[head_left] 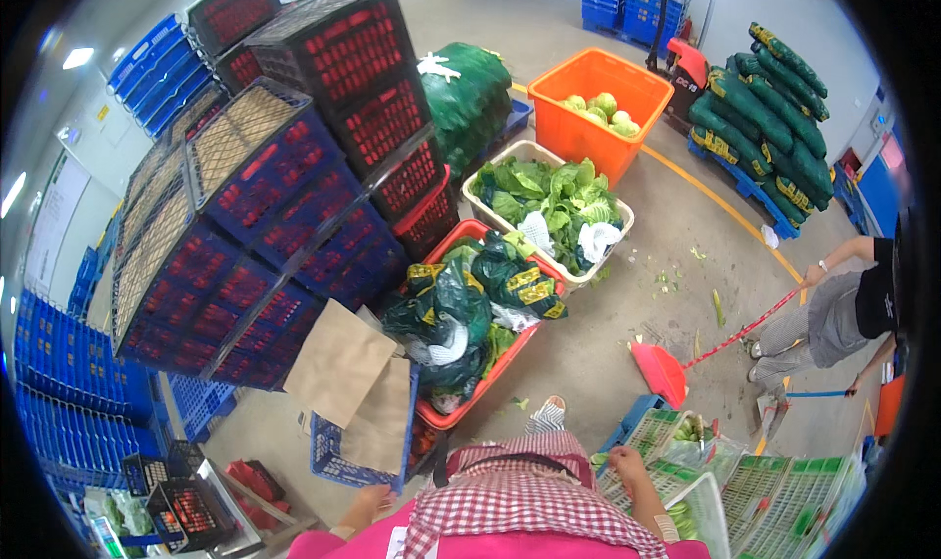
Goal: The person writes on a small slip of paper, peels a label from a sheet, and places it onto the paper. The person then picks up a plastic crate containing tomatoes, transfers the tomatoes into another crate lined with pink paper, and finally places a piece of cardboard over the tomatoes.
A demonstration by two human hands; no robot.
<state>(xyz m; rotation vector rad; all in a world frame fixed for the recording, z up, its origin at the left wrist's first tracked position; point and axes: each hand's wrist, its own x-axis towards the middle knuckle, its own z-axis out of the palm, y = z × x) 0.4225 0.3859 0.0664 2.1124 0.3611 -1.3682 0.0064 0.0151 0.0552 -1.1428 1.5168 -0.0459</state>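
Note:
My left hand [372, 500] hangs by my left hip with loosely bent fingers, holding nothing visible, just below a blue crate [335, 461] with brown cardboard [341, 358] on top. My right hand [623, 464] is loosely curled at my right side, above or beside green and white crates [745, 505] with vegetables; nothing shows in it. A red tub [466, 407] ahead holds green mesh bags and leaves. Behind it stand a white tub [592, 270] of leafy greens and an orange tub [603, 147] of round pale-green vegetables. I wear a checked apron [520, 486].
Tall stacks of crates [270, 187] fill the left. Full green sacks [760, 118] stand on a pallet at back right, near a pallet jack [686, 89]. At right, a co-worker [843, 314] grips a red broom [662, 373] and a blue-handled tool. Leaf scraps [667, 280] litter the floor.

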